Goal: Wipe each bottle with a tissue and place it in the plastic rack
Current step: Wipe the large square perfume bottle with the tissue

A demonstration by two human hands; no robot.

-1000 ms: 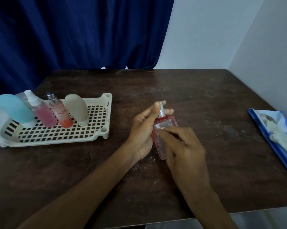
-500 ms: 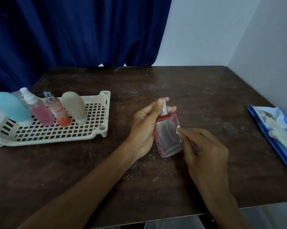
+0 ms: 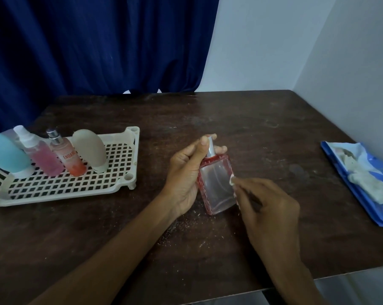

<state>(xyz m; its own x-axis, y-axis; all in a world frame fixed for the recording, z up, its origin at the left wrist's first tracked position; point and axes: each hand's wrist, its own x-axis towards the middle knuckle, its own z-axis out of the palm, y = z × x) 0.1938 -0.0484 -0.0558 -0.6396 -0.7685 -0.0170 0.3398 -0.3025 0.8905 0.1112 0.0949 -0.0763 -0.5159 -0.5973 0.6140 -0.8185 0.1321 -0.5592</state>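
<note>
The job looks close to its end, though it is not finished. 4 bottles already stand in the plastic rack (image 3: 129,137) at the left edge of the table (image 3: 230,111): a blue bottle (image 3: 5,153), a pink spray bottle (image 3: 43,157), an orange bottle (image 3: 69,159) with a printed label and a beige bottle (image 3: 90,150), in a row along the rack's far side. A pale shape behind the blue one may be a 5th, but I cannot tell. The near half of the rack's grid is free. The 1 bottle outside the rack is the clear red-edged bottle (image 3: 217,186), held near the middle of the table, tilted, with its base low over the wood or resting on it. The left hand (image 3: 186,172) grips it, with fingers curled round the neck and left side and the thumb up by the silver sprayer. The right hand (image 3: 272,208) pinches a small wad of tissue (image 3: 232,181) in its fingertips and presses it against the bottle's right edge, so the wiping of this bottle appears to be under way. No other loose bottle shows on the table. What is left, as I judge it, is to finish this wipe and set the bottle in the rack. A blue tissue pack (image 3: 338,170) lies open at the right edge.
</note>
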